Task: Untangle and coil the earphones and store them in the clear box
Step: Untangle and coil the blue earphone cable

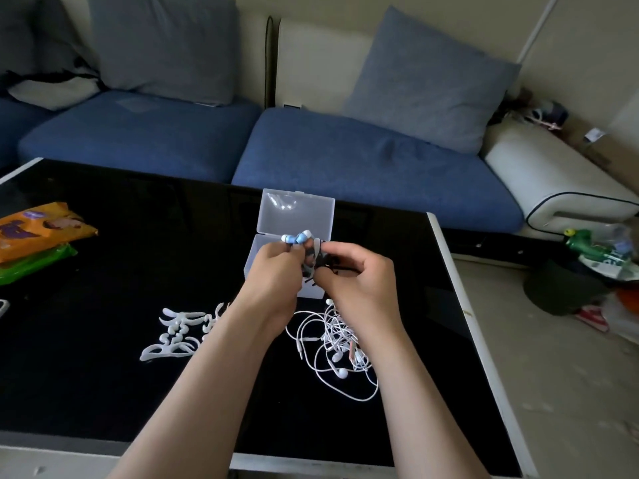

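Observation:
A pair of earphones with blue-and-white buds (296, 237) and a dark cord sits between my two hands, just above the clear box (297, 212). My left hand (273, 274) pinches the buds and a bundle of the cord. My right hand (356, 278) grips the dark cord beside it. The box stands open on the black table, lid tilted up at the back; its base is mostly hidden behind my hands. A tangle of white earphones (337, 340) lies on the table below my right wrist.
The black glass table (103, 375) has a white ornament print (176, 335) left of my arms. Orange and green packets (38, 236) lie at the left edge. A blue sofa (345, 160) stands behind; bags and clutter (601, 257) lie on the floor right.

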Demonstrator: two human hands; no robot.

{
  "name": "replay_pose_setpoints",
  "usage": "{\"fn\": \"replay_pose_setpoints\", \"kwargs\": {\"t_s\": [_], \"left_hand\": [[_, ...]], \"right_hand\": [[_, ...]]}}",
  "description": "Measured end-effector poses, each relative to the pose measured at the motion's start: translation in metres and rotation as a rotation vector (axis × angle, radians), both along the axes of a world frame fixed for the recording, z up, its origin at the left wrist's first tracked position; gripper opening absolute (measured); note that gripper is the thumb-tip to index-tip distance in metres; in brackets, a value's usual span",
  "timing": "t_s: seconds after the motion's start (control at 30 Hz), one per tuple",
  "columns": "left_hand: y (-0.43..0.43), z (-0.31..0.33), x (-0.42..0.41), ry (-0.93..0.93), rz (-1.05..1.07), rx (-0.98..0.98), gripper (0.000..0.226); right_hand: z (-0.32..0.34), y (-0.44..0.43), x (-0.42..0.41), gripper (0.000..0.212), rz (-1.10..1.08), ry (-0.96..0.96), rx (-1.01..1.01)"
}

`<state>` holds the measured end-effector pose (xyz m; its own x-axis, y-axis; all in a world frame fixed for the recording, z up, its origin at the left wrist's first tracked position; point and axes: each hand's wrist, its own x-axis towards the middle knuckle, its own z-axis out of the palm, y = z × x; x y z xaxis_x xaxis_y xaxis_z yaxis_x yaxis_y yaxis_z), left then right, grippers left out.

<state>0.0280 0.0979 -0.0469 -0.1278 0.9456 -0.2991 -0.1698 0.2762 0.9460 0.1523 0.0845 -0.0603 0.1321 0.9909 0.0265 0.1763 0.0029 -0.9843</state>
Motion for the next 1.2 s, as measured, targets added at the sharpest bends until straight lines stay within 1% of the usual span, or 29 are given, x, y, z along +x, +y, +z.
{"fn": "replay_pose_setpoints", "kwargs": {"t_s": [0.13, 0.3, 0.37, 0.47, 0.5, 0.53, 0.63, 0.7, 0.77, 0.87, 0.97, 1.03, 1.13, 1.2], "left_hand": [[0.005, -0.002, 0.006, 0.042, 0.002, -0.002, 0.027], [0.004, 0.005, 0.01, 0.002, 0.026, 0.004, 0.028], [0.003, 0.008, 0.011, -0.068, 0.064, -0.016, 0.026], [0.005, 0.008, 0.012, -0.18, 0.12, -0.061, 0.023], [0.005, 0.008, 0.012, -0.202, 0.127, -0.072, 0.026], [0.005, 0.008, 0.012, -0.22, 0.131, -0.072, 0.028], [0.004, 0.007, 0.013, -0.23, 0.103, -0.055, 0.021], [0.004, 0.008, 0.013, -0.248, 0.104, -0.044, 0.019], [0.005, 0.009, 0.012, -0.261, 0.116, -0.037, 0.019], [0.003, 0.013, 0.01, -0.253, 0.09, 0.008, 0.024], [0.001, 0.014, 0.009, -0.169, 0.057, 0.049, 0.032], [0.001, 0.013, 0.007, -0.143, 0.035, 0.067, 0.03], [0.001, 0.012, 0.004, -0.21, -0.015, 0.099, 0.029], [0.001, 0.01, 0.003, -0.255, -0.031, 0.091, 0.027]], "right_hand": [[0.003, 0.0, 0.007, 0.043, 0.004, -0.017, 0.012], [0.006, -0.001, 0.012, 0.046, -0.001, 0.011, 0.021], [0.009, -0.002, 0.014, 0.047, -0.011, 0.081, 0.017], [0.012, -0.004, 0.017, 0.043, -0.016, 0.178, 0.018], [0.013, -0.005, 0.017, 0.041, -0.021, 0.202, 0.018], [0.015, -0.005, 0.018, 0.04, -0.029, 0.22, 0.018], [0.017, -0.003, 0.016, 0.041, -0.022, 0.295, 0.019], [0.018, -0.002, 0.014, 0.043, -0.012, 0.385, 0.016], [0.017, 0.0, 0.013, 0.045, -0.01, 0.428, 0.018], [0.017, 0.001, 0.013, 0.048, -0.031, 0.403, 0.029], [0.02, -0.001, 0.013, 0.046, -0.031, 0.364, 0.045], [0.021, -0.003, 0.012, 0.046, -0.03, 0.316, 0.063], [0.022, -0.005, 0.01, 0.05, -0.031, 0.283, 0.08], [0.022, -0.004, 0.009, 0.052, -0.041, 0.309, 0.087]]}}
